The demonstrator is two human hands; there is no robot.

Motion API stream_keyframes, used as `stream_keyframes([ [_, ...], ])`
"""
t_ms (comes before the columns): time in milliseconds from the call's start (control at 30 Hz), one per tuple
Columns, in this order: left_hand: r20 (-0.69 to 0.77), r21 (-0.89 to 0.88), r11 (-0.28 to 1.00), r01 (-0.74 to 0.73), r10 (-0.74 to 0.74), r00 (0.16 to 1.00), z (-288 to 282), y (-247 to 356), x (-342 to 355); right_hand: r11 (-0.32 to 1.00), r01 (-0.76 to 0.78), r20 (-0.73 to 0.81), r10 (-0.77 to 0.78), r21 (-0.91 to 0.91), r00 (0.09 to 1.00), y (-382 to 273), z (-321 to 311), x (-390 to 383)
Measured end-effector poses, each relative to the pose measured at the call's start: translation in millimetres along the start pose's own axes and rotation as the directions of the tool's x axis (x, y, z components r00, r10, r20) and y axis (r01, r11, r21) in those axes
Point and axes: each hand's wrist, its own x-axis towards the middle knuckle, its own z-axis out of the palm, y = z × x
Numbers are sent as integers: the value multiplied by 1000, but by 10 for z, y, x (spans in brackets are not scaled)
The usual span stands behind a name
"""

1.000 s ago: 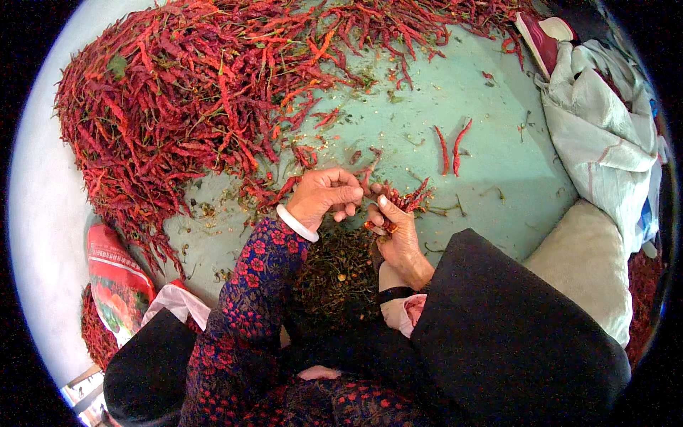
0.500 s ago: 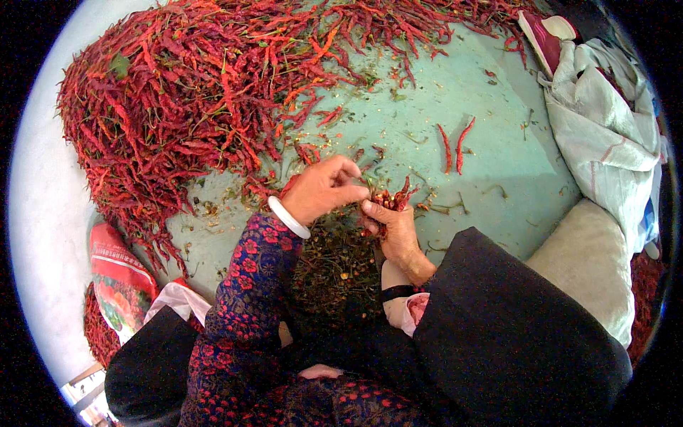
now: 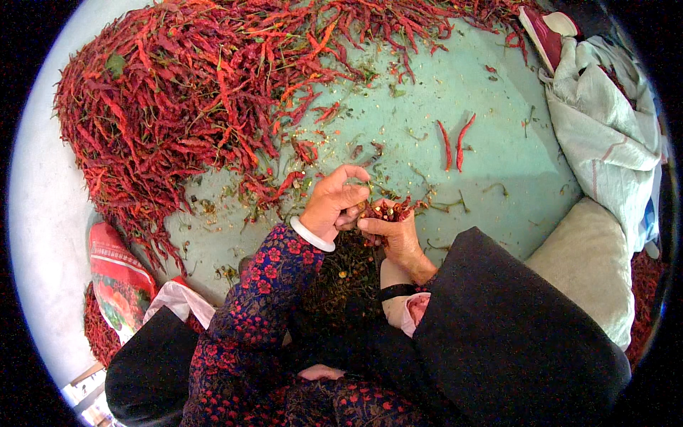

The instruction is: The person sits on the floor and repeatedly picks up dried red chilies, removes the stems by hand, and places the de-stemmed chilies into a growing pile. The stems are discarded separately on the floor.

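My left hand (image 3: pixel 333 204), with a white bangle at its wrist, is closed in a pinch. A thin greenish chili stem (image 3: pixel 367 188) shows at its thumb tip. Right beside it, my right hand (image 3: pixel 400 240) grips a small bunch of dried red chilies (image 3: pixel 395 211), the thumb laid across them. Some of their ends are hidden by the fingers. Beneath both hands lies a dark heap of stems and scraps (image 3: pixel 348 274), partly covered by my left sleeve. Two loose red chilies (image 3: pixel 461 146) lie side by side on the pale green surface beyond my right hand.
A large pile of red chilies (image 3: pixel 171 114) spreads across the left and far side. Stems and seeds are scattered over the pale green sheet (image 3: pixel 498 192). White woven sacking (image 3: pixel 605 128) and a red shoe (image 3: pixel 544 39) are at right. A red printed bag (image 3: pixel 121 267) stands at left.
My left hand has shifted right and slightly nearer, closer against the right hand. The chilies in my right hand have tipped more toward the right.
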Motion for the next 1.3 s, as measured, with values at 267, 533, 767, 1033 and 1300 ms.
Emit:
stream_keyframes([
  [267,61,959,284,-10,-170,984,-228,304,66,815,-65,49,45,576,998,65,-306,95],
  [533,84,988,-153,22,648,757,-193,-93,597,834,-12,151,-86,552,985,89,-190,134],
  [767,96,984,-174,24,643,760,-239,-144,840,846,-14,123,-61,533,991,55,-182,152],
  [1033,-212,828,556,-74,432,877,-208,375,428,874,43,-45,-24,485,999,30,-170,177],
  [1300,228,966,-28,-259,572,788,188,-161,87,908,66,-156,-1,413,988,143,-97,153],
])
